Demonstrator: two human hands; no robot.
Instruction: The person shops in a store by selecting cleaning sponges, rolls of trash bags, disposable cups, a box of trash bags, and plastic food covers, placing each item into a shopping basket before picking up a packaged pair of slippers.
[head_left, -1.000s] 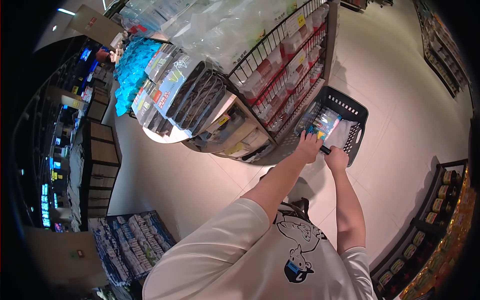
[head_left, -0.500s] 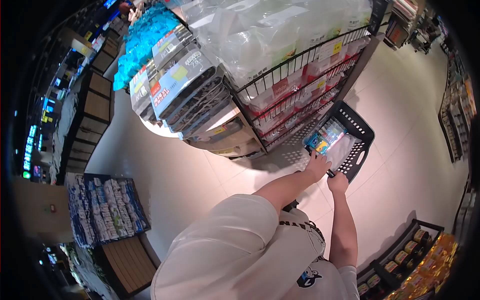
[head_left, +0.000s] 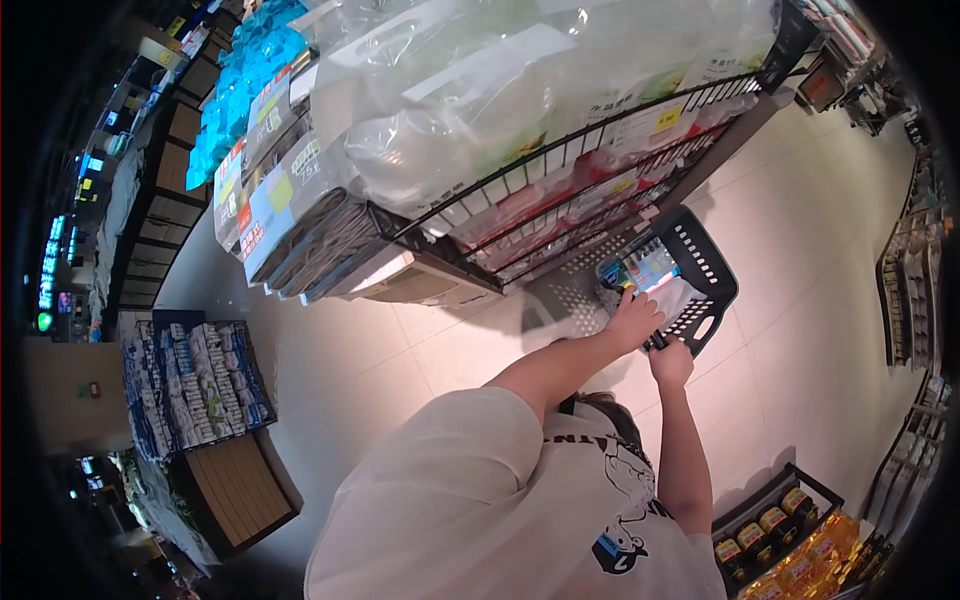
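The right hand is wrapped around the black handle of a dark plastic basket, while the left hand sits just beside it at the basket's near edge, a finger reaching over the goods; whether it grips anything cannot be told. Inside the basket lie colourful packets, their print too small to read, and something white. The shirt bears partial lettering, "ATN". Next to the basket, a black wire rack carries clear-wrapped packs printed with small Chinese characters, and a yellow price tag with blurred figures. Farther off, dark jars wear yellow labels, illegible.
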